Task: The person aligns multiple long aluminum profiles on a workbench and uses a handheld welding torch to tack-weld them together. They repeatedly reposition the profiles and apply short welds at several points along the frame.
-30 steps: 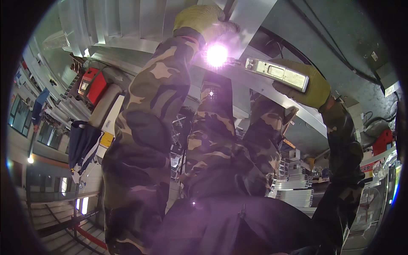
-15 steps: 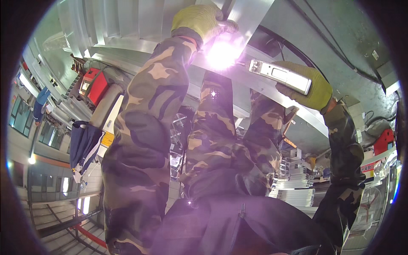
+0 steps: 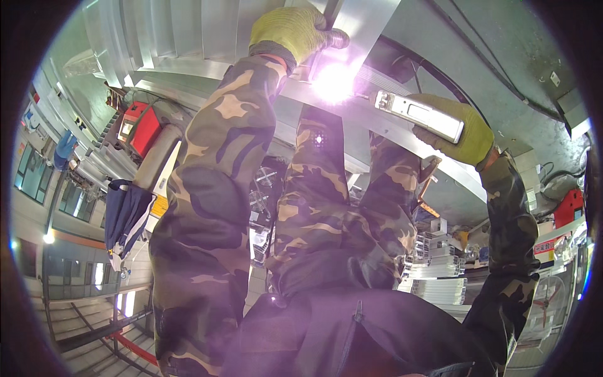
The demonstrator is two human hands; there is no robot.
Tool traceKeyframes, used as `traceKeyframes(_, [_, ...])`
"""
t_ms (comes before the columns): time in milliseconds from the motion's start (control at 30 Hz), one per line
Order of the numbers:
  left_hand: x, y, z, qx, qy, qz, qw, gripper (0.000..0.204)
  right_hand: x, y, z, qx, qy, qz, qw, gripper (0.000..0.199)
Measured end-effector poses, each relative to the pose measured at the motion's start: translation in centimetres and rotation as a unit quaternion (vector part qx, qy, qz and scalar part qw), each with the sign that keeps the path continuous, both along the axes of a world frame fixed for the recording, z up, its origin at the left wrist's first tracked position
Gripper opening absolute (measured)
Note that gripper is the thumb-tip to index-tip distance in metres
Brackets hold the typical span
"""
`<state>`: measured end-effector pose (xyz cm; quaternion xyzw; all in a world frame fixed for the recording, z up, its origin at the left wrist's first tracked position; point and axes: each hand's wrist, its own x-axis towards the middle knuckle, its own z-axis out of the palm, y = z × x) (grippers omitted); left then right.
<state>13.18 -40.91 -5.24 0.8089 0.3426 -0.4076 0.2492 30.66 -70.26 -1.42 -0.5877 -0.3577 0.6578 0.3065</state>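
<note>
My right hand [image 3: 468, 135], in a yellow-green work glove, is closed round a silver-white welding torch [image 3: 419, 116] with a boxy body. The torch's thin tip points left into a dazzling white-violet glare [image 3: 333, 82], which hides the spot where it meets the metal. Just above and left of the glare, my left hand [image 3: 292, 32] wears a matching glove and grips a shiny metal profile [image 3: 369, 24], its thumb side toward the light. A long flat metal bar [image 3: 455, 168] runs below the torch, across and above my legs.
Ribbed metal panels [image 3: 182, 28] lie at the upper left. A red machine [image 3: 146, 129] and a dark blue striped jacket [image 3: 129, 210] are at the left. Black cables [image 3: 496, 72] cross the grey-green floor. Stacked white profiles [image 3: 436, 276] stand lower right. A distant person [image 3: 65, 151] appears far left.
The torch, my right hand and the glare have shifted slightly right and down. My left hand has moved a little to the left, still on the metal.
</note>
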Motion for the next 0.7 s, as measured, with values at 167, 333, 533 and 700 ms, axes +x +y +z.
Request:
traceKeyframes(167, [-0.1,0.0,-0.2,-0.003,-0.002,0.0,1.0,0.069,-0.1,-0.7,-0.4,-0.012,-0.017,-0.006,1.0,0.052])
traceKeyframes(333, [0.1,-0.2,-0.5,-0.011,-0.012,-0.004,1.0,0.07,0.3,-1.1,-0.5,0.02,-0.056,0.013,0.998,0.051])
traceKeyframes(533, [-0.5,-0.3,-0.2,-0.012,-0.012,0.0,1.0,0.071,0.6,-2.3,0.9,0.055,-0.052,0.006,0.997,0.052])
traceKeyframes(700, [-0.5,-0.1,-0.3,-0.012,-0.021,0.002,1.0,0.07,-0.6,-2.7,3.8,0.119,-0.062,-0.029,0.991,0.053])
